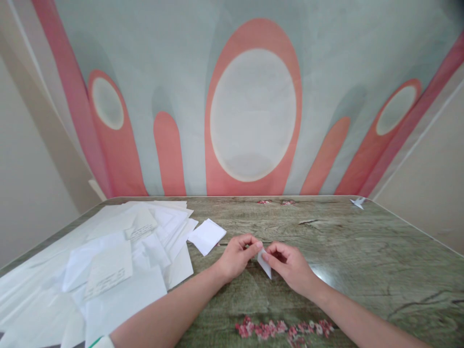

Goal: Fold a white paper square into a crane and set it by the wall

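Between my two hands is a small folded piece of white paper, its pointed end hanging down toward me. My left hand pinches its upper left edge between thumb and fingers. From the other side, my right hand grips the same paper with thumb and curled fingers. Both hands are just above the table, near its middle. The inner fingertips are partly hidden behind the paper. Left of my left hand lies a small stack of square white paper.
A spread of loose white sheets covers the table's left side, with some printed pieces on top. A folded white paper figure sits at the far right corner. The wood-patterned table meets a patterned backdrop behind.
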`<state>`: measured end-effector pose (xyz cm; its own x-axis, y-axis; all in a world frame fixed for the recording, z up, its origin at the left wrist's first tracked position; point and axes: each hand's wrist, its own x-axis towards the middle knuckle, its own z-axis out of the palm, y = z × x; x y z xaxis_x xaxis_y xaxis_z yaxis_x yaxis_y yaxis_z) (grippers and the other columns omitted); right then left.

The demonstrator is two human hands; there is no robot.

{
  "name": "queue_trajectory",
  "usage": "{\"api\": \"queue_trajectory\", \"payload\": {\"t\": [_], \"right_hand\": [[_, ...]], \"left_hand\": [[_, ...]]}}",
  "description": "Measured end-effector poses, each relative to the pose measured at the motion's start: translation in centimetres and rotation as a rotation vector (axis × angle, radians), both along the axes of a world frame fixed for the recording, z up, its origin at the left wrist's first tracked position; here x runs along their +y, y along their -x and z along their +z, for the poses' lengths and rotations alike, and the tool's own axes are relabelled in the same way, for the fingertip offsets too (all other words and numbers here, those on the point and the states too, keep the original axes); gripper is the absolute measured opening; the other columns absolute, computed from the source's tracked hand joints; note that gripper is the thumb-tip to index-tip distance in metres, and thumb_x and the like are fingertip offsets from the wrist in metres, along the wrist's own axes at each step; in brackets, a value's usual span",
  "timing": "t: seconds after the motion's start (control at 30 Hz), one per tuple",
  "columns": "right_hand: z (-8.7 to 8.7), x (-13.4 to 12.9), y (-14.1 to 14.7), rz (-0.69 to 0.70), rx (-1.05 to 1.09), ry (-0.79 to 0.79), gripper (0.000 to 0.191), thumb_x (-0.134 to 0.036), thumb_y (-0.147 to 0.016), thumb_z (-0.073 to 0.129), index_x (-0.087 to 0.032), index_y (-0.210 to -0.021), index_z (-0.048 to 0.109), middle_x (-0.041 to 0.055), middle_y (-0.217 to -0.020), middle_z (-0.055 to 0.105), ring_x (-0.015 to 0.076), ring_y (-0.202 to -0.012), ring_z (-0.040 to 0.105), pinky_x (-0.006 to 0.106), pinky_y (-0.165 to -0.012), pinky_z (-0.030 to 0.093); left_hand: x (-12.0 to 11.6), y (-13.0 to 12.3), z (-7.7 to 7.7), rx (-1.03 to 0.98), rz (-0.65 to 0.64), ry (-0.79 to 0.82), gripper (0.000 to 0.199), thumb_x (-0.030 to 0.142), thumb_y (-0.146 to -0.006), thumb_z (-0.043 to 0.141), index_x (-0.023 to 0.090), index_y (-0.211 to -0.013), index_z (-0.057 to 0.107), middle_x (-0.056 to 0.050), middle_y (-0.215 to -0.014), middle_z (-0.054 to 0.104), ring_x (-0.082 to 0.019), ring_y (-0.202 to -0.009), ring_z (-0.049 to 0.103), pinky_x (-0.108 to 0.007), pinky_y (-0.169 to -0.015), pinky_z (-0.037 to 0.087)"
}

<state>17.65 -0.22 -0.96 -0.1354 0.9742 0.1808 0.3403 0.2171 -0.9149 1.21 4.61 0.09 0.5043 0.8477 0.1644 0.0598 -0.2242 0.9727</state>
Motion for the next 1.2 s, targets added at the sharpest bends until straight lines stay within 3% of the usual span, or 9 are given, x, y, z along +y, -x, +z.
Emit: {"api": "queue_trajectory", "payload": {"t": [0.2, 0.33, 0.5, 0.73, 1.2], "right_hand": [[0.0, 0.1, 0.0, -0.032, 0.058, 0.047, 0.027, -0.041, -0.08, 0.056, -0.016, -0.071, 0.06, -0.0021, -0.06, 0.054, 0.011, -0.054, 0.046, 0.022, -0.051, 0.036], [-0.1, 0.3, -0.2, -0.105, 0.123, 0.078, 0.029, -0.043, -0.08, 0.055, -0.015, -0.078, 0.062, -0.001, -0.06, 0.057, 0.0107, -0.051, 0.046, 0.022, -0.047, 0.036], [-0.3, 0.4, -0.3, -0.103, 0.173, 0.076, 0.03, -0.043, -0.08, 0.056, -0.014, -0.08, 0.063, 0.0002, -0.063, 0.058, 0.0106, -0.052, 0.048, 0.022, -0.049, 0.039], [-0.7, 0.4, -0.4, -0.101, 0.232, 0.097, 0.035, -0.045, -0.084, 0.05, -0.014, -0.08, 0.064, 0.0001, -0.061, 0.056, 0.0109, -0.051, 0.048, 0.023, -0.048, 0.039], [-0.7, 0.5, -0.5, -0.103, 0.186, 0.101, 0.034, -0.043, -0.083, 0.051, -0.013, -0.089, 0.065, -0.0005, -0.058, 0.056, 0.0099, -0.049, 0.047, 0.022, -0.048, 0.038]], "left_hand": [[0.0, -0.2, -0.1, 0.047, -0.013, 0.044, 0.042, 0.049, -0.085, 0.042, 0.012, -0.069, 0.057, 0.001, -0.061, 0.05, -0.011, -0.058, 0.045, -0.022, -0.055, 0.037], [-0.3, -0.5, -0.3, 0.048, -0.031, 0.037, 0.029, 0.04, -0.077, 0.058, 0.012, -0.084, 0.057, -0.002, -0.074, 0.058, -0.012, -0.065, 0.052, -0.022, -0.06, 0.041], [-0.3, -0.5, -0.9, 0.173, 0.008, -0.041, 0.022, 0.034, -0.075, 0.06, 0.012, -0.074, 0.059, -0.001, -0.069, 0.058, -0.011, -0.062, 0.049, -0.022, -0.058, 0.038], [0.1, -0.5, -1.0, 0.033, -0.009, 0.091, 0.025, 0.036, -0.076, 0.058, 0.011, -0.078, 0.056, -0.002, -0.07, 0.057, -0.012, -0.063, 0.05, -0.023, -0.059, 0.039], [0.3, -0.3, -1.0, -0.02, -0.055, 0.104, 0.029, 0.039, -0.075, 0.061, 0.01, -0.077, 0.057, -0.001, -0.068, 0.057, -0.012, -0.062, 0.049, -0.023, -0.059, 0.038]]}}
